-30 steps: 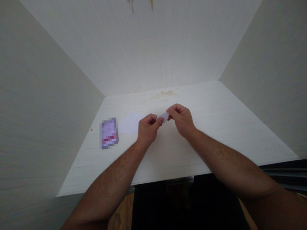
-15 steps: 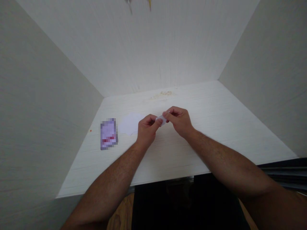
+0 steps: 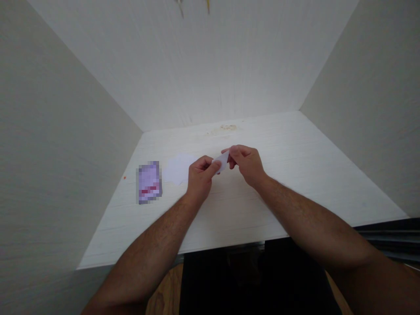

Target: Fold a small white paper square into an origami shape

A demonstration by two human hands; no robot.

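Observation:
A small folded piece of white paper (image 3: 223,160) is held above the white desk between my two hands. My left hand (image 3: 201,174) pinches its lower left part, thumb on top. At the paper's upper right corner is my right hand (image 3: 246,162), thumb and fingers closed around the tip. Behind my left hand, loose white paper (image 3: 179,168) lies on the desk, partly hidden by that hand. How many sheets it holds I cannot tell.
A blurred purple packet-like item (image 3: 149,183) lies left of the white paper. A tiny orange speck (image 3: 124,178) is near the desk's left edge. Pale brown stains (image 3: 228,127) mark the desk by the back panel. Side panels (image 3: 370,109) rise at both ends.
My right thumb and fingers have shifted from over the paper to its upper right corner, so more of the paper shows. My left hand keeps its grip.

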